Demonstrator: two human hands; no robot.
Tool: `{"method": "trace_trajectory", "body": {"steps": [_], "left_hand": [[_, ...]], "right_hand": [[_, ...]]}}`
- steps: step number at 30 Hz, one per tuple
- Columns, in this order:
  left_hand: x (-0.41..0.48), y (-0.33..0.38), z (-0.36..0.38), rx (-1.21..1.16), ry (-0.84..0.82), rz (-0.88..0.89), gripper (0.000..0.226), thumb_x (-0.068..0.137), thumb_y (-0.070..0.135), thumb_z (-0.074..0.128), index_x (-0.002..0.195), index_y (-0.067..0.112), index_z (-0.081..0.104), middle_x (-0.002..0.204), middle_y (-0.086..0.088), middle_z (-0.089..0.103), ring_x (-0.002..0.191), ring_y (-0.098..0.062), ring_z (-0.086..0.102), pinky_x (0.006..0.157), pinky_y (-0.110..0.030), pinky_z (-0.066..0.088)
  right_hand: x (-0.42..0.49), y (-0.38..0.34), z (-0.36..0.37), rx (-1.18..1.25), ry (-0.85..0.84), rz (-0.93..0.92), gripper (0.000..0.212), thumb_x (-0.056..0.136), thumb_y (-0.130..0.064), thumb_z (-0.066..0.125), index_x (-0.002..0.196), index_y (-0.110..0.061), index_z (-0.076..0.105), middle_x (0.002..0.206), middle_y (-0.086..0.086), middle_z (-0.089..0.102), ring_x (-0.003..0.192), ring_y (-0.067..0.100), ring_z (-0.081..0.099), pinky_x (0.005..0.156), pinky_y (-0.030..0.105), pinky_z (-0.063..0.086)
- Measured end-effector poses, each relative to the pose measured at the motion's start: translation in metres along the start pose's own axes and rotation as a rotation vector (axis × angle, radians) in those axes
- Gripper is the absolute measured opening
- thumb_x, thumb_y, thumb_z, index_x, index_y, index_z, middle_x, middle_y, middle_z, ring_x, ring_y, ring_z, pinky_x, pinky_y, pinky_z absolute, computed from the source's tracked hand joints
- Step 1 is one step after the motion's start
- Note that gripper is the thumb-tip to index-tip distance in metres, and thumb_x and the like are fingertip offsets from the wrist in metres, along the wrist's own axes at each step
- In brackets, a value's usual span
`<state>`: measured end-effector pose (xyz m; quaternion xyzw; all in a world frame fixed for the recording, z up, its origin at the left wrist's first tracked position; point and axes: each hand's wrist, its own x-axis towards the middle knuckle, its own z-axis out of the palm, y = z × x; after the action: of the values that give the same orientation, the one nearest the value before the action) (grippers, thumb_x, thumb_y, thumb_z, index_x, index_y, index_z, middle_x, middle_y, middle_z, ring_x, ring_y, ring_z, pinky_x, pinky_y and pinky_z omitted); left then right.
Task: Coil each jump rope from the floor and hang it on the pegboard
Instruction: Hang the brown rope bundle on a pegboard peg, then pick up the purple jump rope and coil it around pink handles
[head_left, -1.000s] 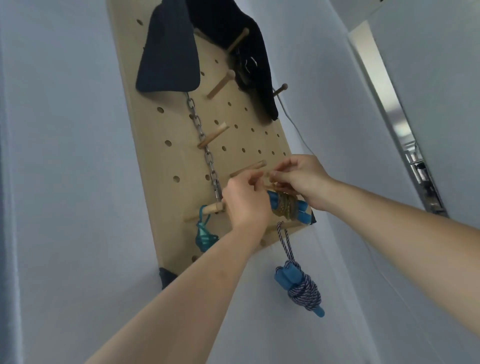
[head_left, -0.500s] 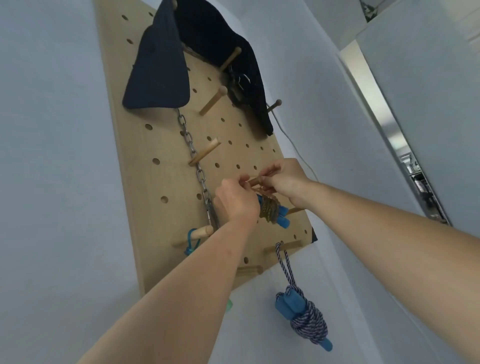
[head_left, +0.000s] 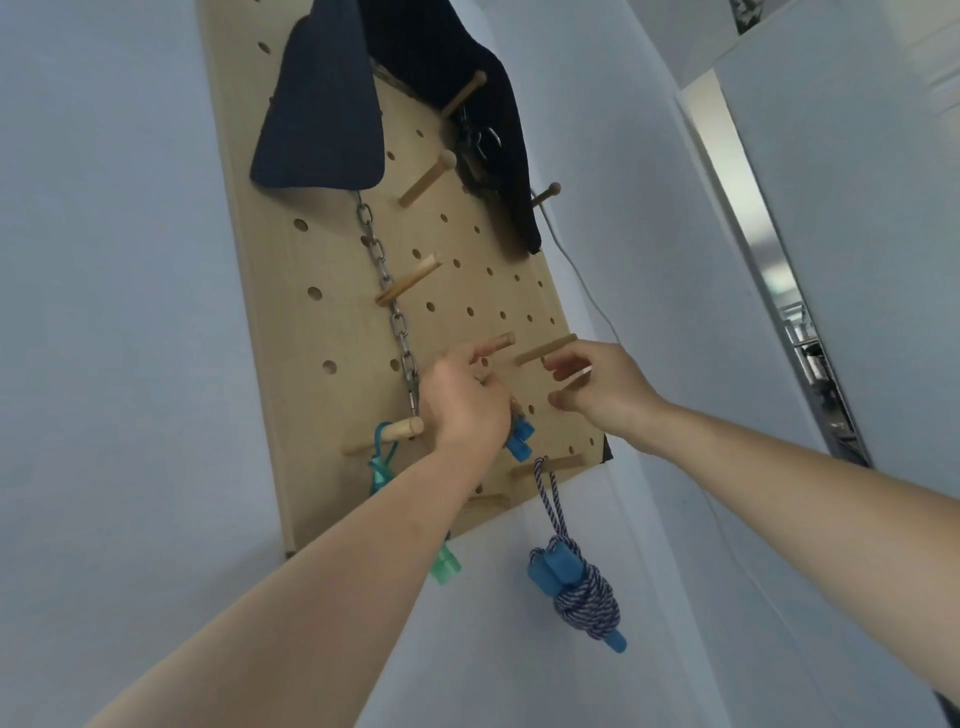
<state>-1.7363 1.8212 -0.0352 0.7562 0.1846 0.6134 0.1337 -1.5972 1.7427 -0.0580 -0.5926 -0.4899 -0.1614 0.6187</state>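
While the left hand is gripping a jump rope against the pegboard, blue handles poking out beneath the palm, the right hand is hovering with fingers relaxed, holding nothing, just beside a peg. Beyond, a dark cloth is draping the board's top.

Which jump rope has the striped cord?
The coiled bundle hanging lowest, from the bottom-right peg; the green rope is plain, and the third rope, in the left hand, is mostly hidden.
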Motion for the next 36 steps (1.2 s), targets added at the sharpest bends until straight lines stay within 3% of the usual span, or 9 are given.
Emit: {"method": "trace_trajectory", "body": {"steps": [4,7,9,15,20,25,29,33,36], "left_hand": [[-0.046,0.015,-0.01,-0.148,-0.227,0.132,0.02,0.092,0.018,0.065,0.103,0.032,0.073,0.1,0.018,0.069,0.09,0.003,0.059,0.079,-0.022,0.051],[-0.085,0.012,-0.011,-0.18,-0.389,0.145,0.013,0.088,0.021,0.069,0.091,0.032,0.076,0.087,0.02,0.073,0.088,0.006,0.064,0.078,-0.022,0.053],[-0.112,0.004,-0.009,-0.214,-0.474,0.143,0.013,0.086,0.02,0.071,0.091,0.03,0.078,0.083,0.019,0.073,0.082,0.006,0.065,0.074,-0.013,0.048],[-0.216,-0.029,0.016,-0.256,-0.813,0.153,0.008,0.087,0.02,0.072,0.085,0.025,0.078,0.083,0.019,0.075,0.083,0.005,0.067,0.074,-0.005,0.042],[-0.317,-0.073,0.067,-0.229,-1.125,-0.037,0.008,0.086,0.027,0.071,0.084,0.024,0.078,0.076,0.016,0.073,0.068,0.007,0.062,0.068,-0.012,0.045],[-0.429,-0.114,0.133,-0.113,-1.344,-0.25,0.016,0.084,0.034,0.069,0.086,0.021,0.078,0.088,0.004,0.076,0.086,-0.014,0.069,0.081,-0.033,0.056],[-0.511,-0.14,0.174,-0.087,-1.475,-0.396,0.016,0.087,0.023,0.069,0.087,0.01,0.078,0.091,-0.006,0.076,0.083,-0.015,0.066,0.069,-0.022,0.049],[-0.602,-0.168,0.204,-0.12,-1.598,-0.55,0.013,0.087,0.007,0.069,0.094,0.0,0.077,0.076,-0.004,0.07,0.058,0.006,0.056,0.063,-0.02,0.043],[-0.668,-0.187,0.217,-0.112,-1.658,-0.609,0.014,0.086,0.001,0.068,0.097,-0.004,0.075,0.07,0.0,0.062,0.06,-0.001,0.052,0.061,-0.016,0.042]], "right_hand": [[-0.054,0.003,-0.032,-0.066,-0.019,-0.032,0.028,0.08,-0.007,0.078,0.101,-0.023,0.07,0.099,-0.009,0.067,0.084,0.013,0.065,0.073,0.022,0.051],[-0.105,0.009,-0.055,-0.124,-0.028,-0.047,0.023,0.081,-0.009,0.077,0.095,-0.027,0.071,0.098,-0.014,0.067,0.082,0.007,0.065,0.071,0.017,0.049],[-0.143,0.015,-0.069,-0.136,-0.039,-0.043,0.022,0.081,-0.01,0.077,0.092,-0.028,0.071,0.097,-0.014,0.068,0.082,0.006,0.065,0.07,0.015,0.049],[-0.254,0.064,-0.103,-0.072,-0.122,0.143,0.011,0.082,-0.005,0.076,0.086,-0.016,0.075,0.082,0.001,0.073,0.075,0.017,0.068,0.072,0.027,0.053],[-0.343,0.141,-0.118,-0.154,-0.247,0.434,0.011,0.082,-0.004,0.076,0.084,-0.015,0.075,0.078,0.002,0.074,0.072,0.013,0.068,0.07,0.022,0.055],[-0.425,0.223,-0.127,-0.323,-0.423,0.677,0.014,0.079,-0.01,0.08,0.08,-0.022,0.073,0.075,-0.003,0.072,0.071,0.005,0.067,0.07,0.026,0.054],[-0.482,0.271,-0.133,-0.352,-0.478,0.875,0.012,0.081,-0.006,0.077,0.084,-0.015,0.071,0.077,0.0,0.069,0.068,0.006,0.061,0.067,0.018,0.048],[-0.562,0.322,-0.14,-0.363,-0.46,1.068,0.013,0.082,-0.001,0.074,0.088,-0.012,0.069,0.074,-0.001,0.065,0.068,0.011,0.058,0.06,0.011,0.045],[-0.628,0.354,-0.144,-0.405,-0.508,1.182,0.016,0.082,0.002,0.073,0.088,-0.013,0.069,0.081,0.007,0.068,0.068,0.005,0.057,0.059,0.009,0.041]]}}
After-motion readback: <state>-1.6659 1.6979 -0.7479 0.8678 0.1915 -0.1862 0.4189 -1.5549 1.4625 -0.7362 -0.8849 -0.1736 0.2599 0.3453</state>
